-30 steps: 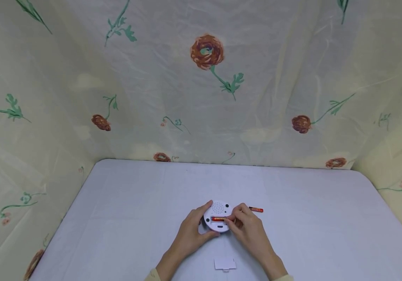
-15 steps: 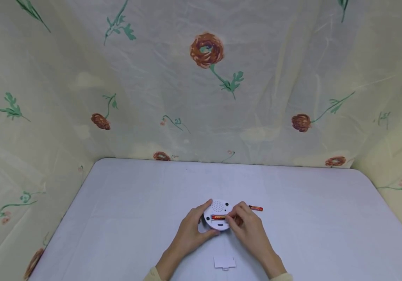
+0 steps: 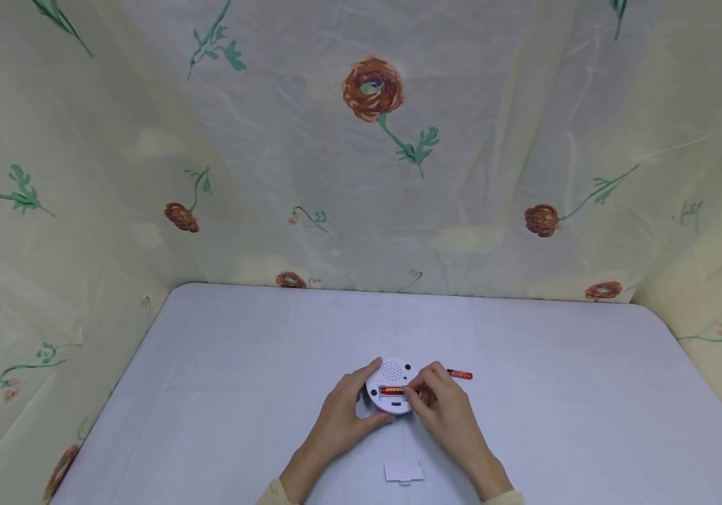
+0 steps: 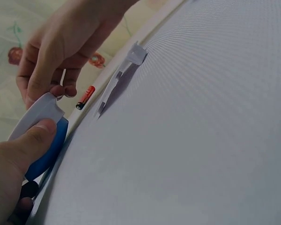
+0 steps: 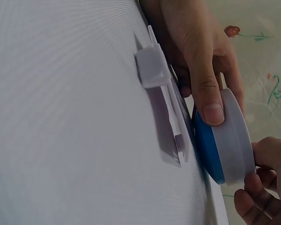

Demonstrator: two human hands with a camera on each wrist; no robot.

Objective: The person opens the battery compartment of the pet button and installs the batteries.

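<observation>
A round white device [image 3: 391, 369] with speaker holes lies back side up, its blue other half [image 5: 207, 147] showing in the right wrist view. My left hand [image 3: 343, 419] grips it by the rim, thumb at the near edge and fingers at the far edge. A red AAA-type battery [image 3: 391, 391] sits in the device's battery compartment. At the right end of that battery, my right hand [image 3: 448, 410] pinches with thumb and forefinger, which hide this end. The other right fingers [image 5: 253, 206] are curled.
A second red battery [image 3: 460, 374] lies on the white table [image 3: 563, 393] just beyond the right hand. The white battery cover [image 3: 403, 471] rests nearer the person, between the forearms. A flowered curtain [image 3: 474, 140] encloses the table's back and sides.
Both hands stay nearly in place on the device. The battery in the compartment has shifted very slightly; the loose battery and the cover lie as before.
</observation>
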